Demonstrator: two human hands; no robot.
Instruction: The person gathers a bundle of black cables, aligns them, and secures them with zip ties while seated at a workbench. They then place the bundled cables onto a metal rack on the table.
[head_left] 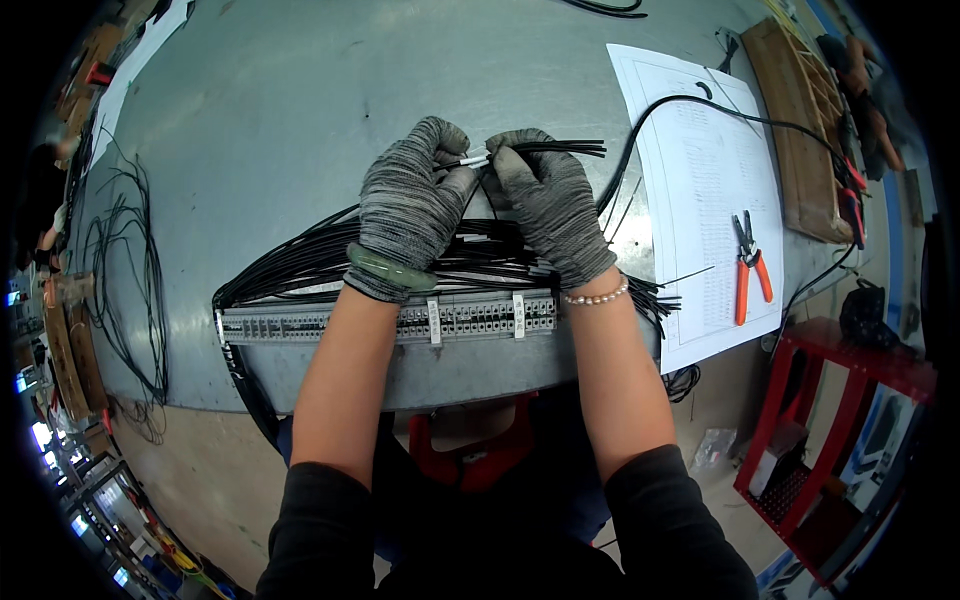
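Note:
Both of my hands wear grey knitted gloves and meet above a bundle of black wires. My left hand (415,190) pinches a black wire near a white marker sleeve (472,161). Closed round a small bunch of black wires (570,147), my right hand (545,195) has their ends sticking out to the right. Below the hands lies the big bundle of black wires (310,255), some with white sleeves. Along its near side runs a grey terminal block strip (470,318) with two white label plates; my left forearm covers part of it.
Orange-handled pliers (745,265) lie on a large printed sheet (690,330) at the right. Beyond stands a wooden box (795,130), with a thick black cable (720,103) curving over the sheet. Loose thin wires (150,300) rest on the left of the metal table (290,110). A red trolley (800,440) stands lower right.

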